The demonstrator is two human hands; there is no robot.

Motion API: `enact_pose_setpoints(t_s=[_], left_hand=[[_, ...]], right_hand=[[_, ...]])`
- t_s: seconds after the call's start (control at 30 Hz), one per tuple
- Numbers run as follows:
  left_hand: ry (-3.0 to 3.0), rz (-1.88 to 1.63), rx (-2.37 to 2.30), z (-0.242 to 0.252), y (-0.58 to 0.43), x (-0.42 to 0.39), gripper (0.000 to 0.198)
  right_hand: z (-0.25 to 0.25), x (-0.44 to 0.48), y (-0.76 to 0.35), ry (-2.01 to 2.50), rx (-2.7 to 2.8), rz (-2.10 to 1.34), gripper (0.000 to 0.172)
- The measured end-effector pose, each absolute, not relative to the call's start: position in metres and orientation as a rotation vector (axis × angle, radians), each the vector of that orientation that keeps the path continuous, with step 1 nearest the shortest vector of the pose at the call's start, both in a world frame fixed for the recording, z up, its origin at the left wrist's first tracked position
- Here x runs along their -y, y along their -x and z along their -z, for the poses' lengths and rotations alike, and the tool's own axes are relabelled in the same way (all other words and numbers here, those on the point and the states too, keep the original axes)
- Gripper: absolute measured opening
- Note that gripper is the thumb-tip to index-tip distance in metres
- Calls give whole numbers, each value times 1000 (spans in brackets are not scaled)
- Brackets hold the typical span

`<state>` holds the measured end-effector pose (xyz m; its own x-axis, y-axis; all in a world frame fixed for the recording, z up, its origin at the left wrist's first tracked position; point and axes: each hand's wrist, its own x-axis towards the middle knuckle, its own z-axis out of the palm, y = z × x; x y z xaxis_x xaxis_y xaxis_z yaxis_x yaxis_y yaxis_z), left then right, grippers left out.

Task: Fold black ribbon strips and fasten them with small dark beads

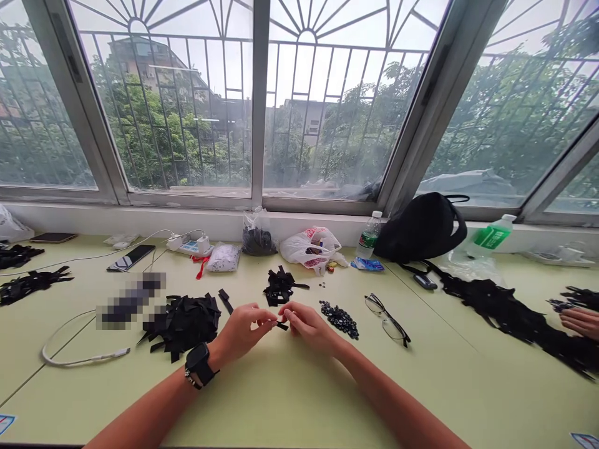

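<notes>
My left hand (248, 327), with a black watch on its wrist, pinches a short black fabric strip (282, 325) in front of me. Close against it, my right hand (306, 324) has its fingers closed at the same strip; whether a small piece is also between them is hidden. Left of my hands lies a large heap of black strips (185, 324), with one loose strip (225, 300) beside it. Beyond my fingertips sits a smaller pile of black strips (278, 287). To the right is a pile of small dark round pieces (339, 319), like buttons or snaps.
Eyeglasses (388, 321) lie right of the round pieces. A white cable (84, 360) curls at the left, near a phone (131, 258). Bags, a water bottle (369, 236) and a black backpack (418, 227) line the window. Another person's hand (583, 321) is at far right.
</notes>
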<state>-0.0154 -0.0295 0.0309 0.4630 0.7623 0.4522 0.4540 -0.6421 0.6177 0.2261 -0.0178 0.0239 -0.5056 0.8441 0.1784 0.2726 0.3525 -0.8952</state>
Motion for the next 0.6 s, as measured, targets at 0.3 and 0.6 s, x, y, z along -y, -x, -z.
enact_pose_setpoints(t_s=[0.3, 0.6], left_hand=[[-2196, -1098, -957, -37, 11, 35, 22], [-1980, -1126, -1039, -27, 11, 29, 22]], right_hand=[[-31, 23, -222, 884, 2039, -1321, 45], [-24, 19, -224, 933, 2090, -1224, 36]])
